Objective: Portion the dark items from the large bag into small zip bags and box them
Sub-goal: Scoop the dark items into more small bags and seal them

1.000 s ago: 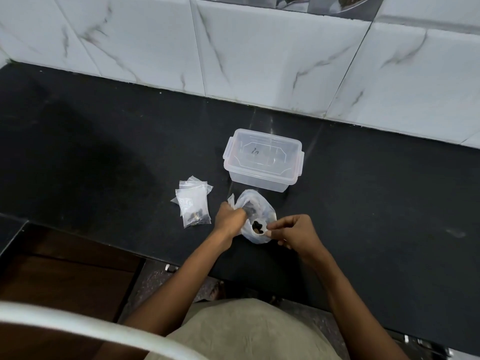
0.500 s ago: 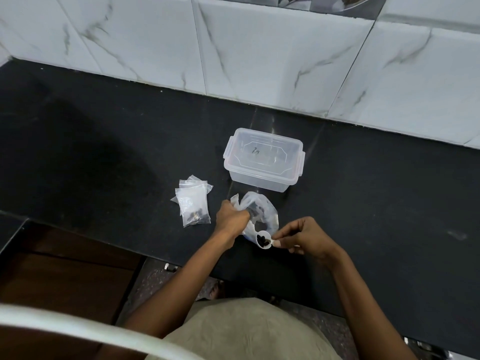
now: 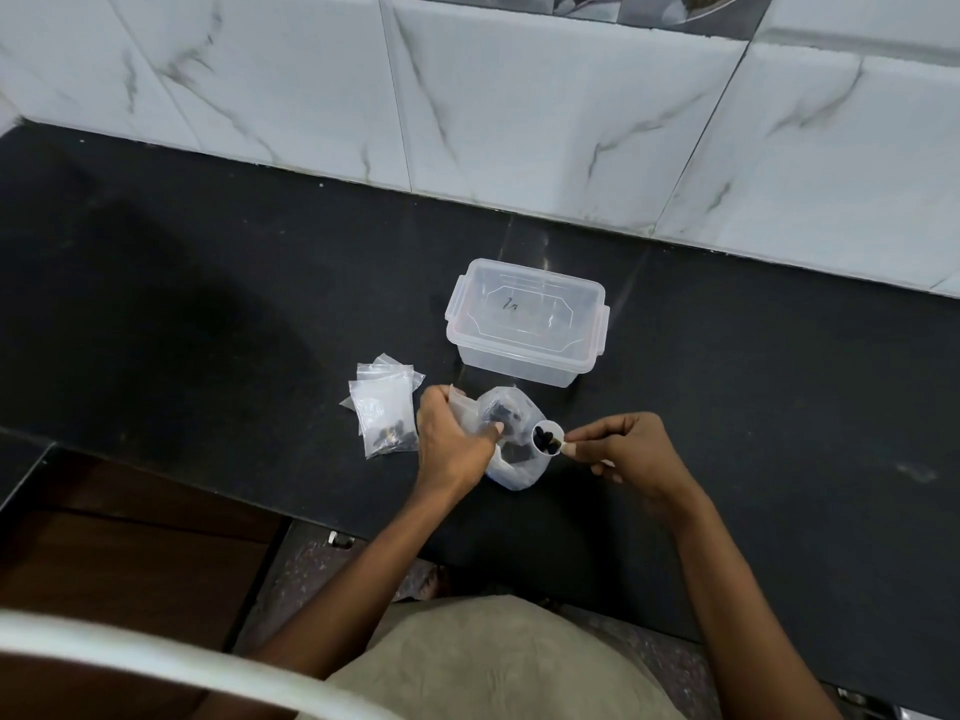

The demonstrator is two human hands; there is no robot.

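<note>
A large clear bag (image 3: 514,462) with dark items inside lies on the black counter near its front edge. My left hand (image 3: 452,439) grips the bag's left side by its mouth. My right hand (image 3: 623,446) pinches a small white scoop (image 3: 548,438) full of dark items, held just at the bag's right edge. A pile of small zip bags (image 3: 384,410) lies to the left; the top one holds a few dark items at its lower end. A clear plastic box (image 3: 524,324) with its lid on stands behind the large bag.
The black counter (image 3: 753,407) stretches wide on both sides, backed by a white marble-tiled wall (image 3: 519,106). A brown wooden surface (image 3: 119,553) sits below the counter edge at the left. A white curved bar (image 3: 156,662) crosses the lower left foreground.
My right hand has drawn the filled scoop out of the large bag and to the right. My left hand keeps its grip on the bag.
</note>
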